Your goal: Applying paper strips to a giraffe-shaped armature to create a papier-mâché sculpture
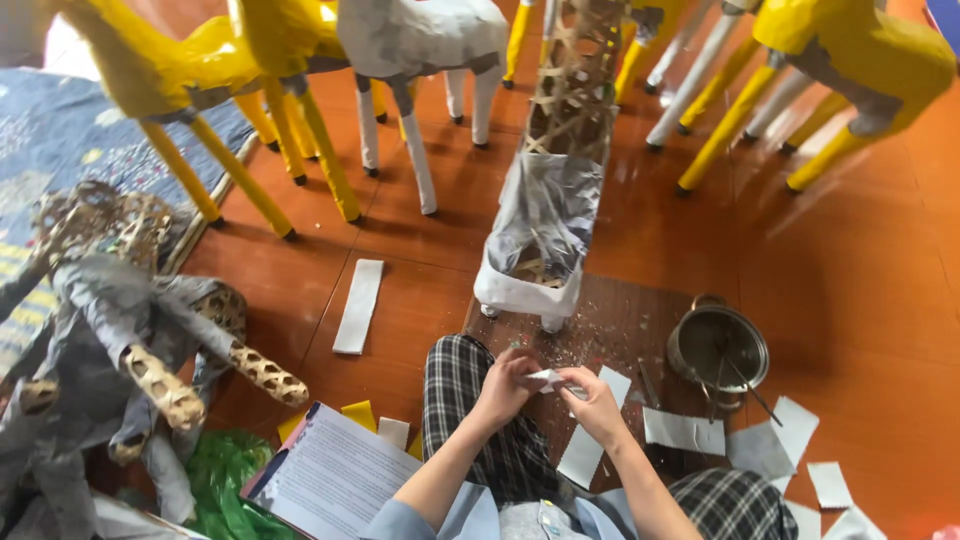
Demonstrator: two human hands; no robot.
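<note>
My left hand (505, 385) and my right hand (592, 400) meet over my lap, both pinching a small white scrap of paper (548, 379). Just beyond them stands a woven bamboo frame (570, 110) shaped like an animal body, its near end wrapped in grey and white paper (540, 235). It rests on a dark wooden board (620, 325) littered with paper crumbs. A metal pot (718, 345) with a stick in it sits to the right of the board. My checked trouser knee (455, 385) lies beneath my left hand.
Yellow and white papered animal figures (300, 60) stand on thin legs across the far floor. An unfinished grey papered bamboo figure (110, 330) lies at the left. White paper strips (358, 305) lie on the red floor, more pieces (790, 440) at the right, an open book (330, 480) near my left elbow.
</note>
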